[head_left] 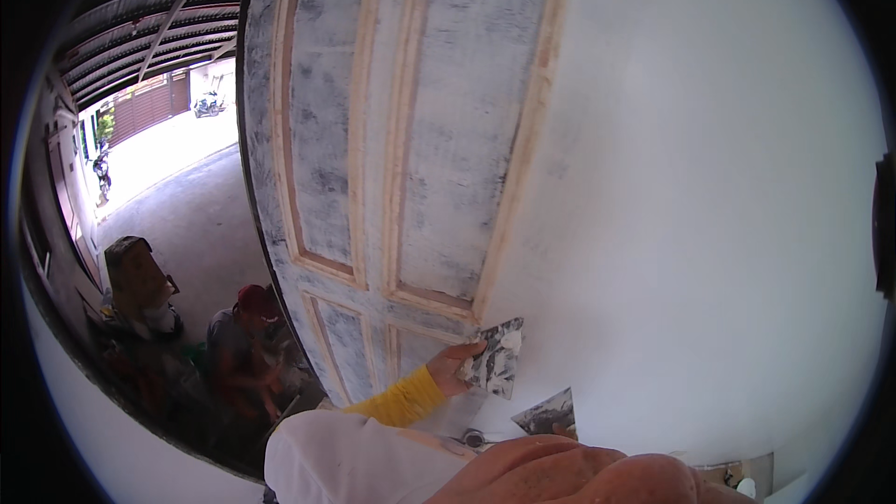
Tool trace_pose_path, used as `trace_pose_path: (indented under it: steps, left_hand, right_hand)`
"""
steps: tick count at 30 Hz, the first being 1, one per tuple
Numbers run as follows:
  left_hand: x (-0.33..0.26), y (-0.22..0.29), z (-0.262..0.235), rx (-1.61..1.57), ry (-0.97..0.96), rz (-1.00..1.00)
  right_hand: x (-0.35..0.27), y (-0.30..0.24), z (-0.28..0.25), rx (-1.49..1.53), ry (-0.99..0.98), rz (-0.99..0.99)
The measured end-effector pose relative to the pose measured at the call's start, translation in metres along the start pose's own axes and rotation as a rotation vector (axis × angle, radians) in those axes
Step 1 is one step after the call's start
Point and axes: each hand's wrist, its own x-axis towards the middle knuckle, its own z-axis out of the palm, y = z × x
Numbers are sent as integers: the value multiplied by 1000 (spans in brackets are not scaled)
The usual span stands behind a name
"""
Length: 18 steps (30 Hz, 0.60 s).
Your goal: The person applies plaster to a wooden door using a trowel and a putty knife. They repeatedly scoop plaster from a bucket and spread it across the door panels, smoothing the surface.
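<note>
the left hand (453,369), in a yellow arm sleeve (401,399), reaches in at six o'clock. its grip is closed, fingers and thumb wrapped on a putty-smeared scraper (499,361) whose broad blade points toward four o'clock, just beside the panelled door (378,131); whether blade and door touch i cannot tell. a second scraper (546,412), its blade dark and smeared, shows a little lower, toward five o'clock. a sliver of the right hand (563,430) shows at that blade's lower edge; the rest is hidden, so i cannot tell how far its grip is closed. bare skin (560,476) close to the lens fills six o'clock, next to a white cloth (355,460).

the door runs up to twelve o'clock, its panels patchy grey-white inside tan mouldings. a smooth white surface (719,177) spreads toward three o'clock. at eight o'clock a co-worker in a red cap (257,302) sits low; at ten o'clock a motorcycle (208,105) stands outside.
</note>
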Motion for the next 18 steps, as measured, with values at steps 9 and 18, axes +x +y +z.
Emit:
trace_pose_path:
  steps: [9,18]
  left_hand:
    - [-130,191,-69,1877,315,1146]
    - [-273,200,-50,185,388,942]
  right_hand:
    - [139,-186,96,487,-119,278]
    - [150,-253,132,1038,-423,688]
